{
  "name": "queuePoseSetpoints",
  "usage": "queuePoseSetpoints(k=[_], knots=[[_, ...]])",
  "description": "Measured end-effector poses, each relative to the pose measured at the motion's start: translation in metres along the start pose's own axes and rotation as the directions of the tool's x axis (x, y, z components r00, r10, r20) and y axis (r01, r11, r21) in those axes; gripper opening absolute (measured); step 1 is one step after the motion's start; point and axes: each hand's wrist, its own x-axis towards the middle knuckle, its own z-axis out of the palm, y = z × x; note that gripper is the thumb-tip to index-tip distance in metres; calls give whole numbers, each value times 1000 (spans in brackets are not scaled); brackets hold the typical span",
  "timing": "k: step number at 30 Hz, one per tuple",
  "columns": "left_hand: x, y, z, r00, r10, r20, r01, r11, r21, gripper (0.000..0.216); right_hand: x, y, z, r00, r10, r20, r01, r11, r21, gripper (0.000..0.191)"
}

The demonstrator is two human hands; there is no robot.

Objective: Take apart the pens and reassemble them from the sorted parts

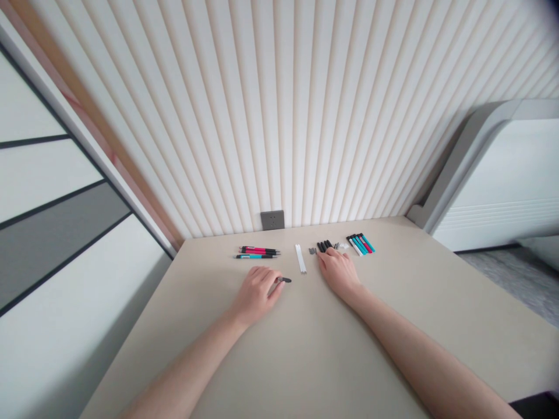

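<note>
while the left hand pinches a small black pen part in narrow fingertips, the right hand lies loosely open, fingertips touching the far black pieces.

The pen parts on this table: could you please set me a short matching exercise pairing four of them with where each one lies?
Things:
1. assembled pens
2. white refills
3. black barrels
4. small dark piece

Places:
A. at the fingertips of the right hand
B. at the fingertips of the left hand
C. far left of the row, red and teal
D. between the two hands, towards the wall

Pairs: 1-C, 2-D, 3-A, 4-B
</note>
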Motion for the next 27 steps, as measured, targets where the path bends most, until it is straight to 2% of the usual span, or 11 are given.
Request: queuePoseSetpoints(k=[16, 20, 22, 24, 27], knots=[[0, 0, 1, 1000, 7, 7, -7, 1000, 3, 5, 3, -2, 2, 994, 55, 92, -52, 998, -32, 34], [-1, -1, 2, 1000, 9, 8, -9, 1000, -3, 5, 3, 0, 2, 998, 36, 44, -36, 999, -10, 33], [-1, -1, 1, 1000, 10, 7, -10, 1000, -8, 5, 0, -3, -1, 999, -24, -21, 25, 999, 35, 32], [-1, -2, 1, 1000, 10, 11, -9, 1000, -13, 6, -5, -8, -4, 984, -151, -94, 161, 981, 112, 31], [-1, -2, 0, 999, 22, 28, -21, 1000, -18, 6, -16, -23, -9, 905, -384, -185, 419, 882, 215, 30]])
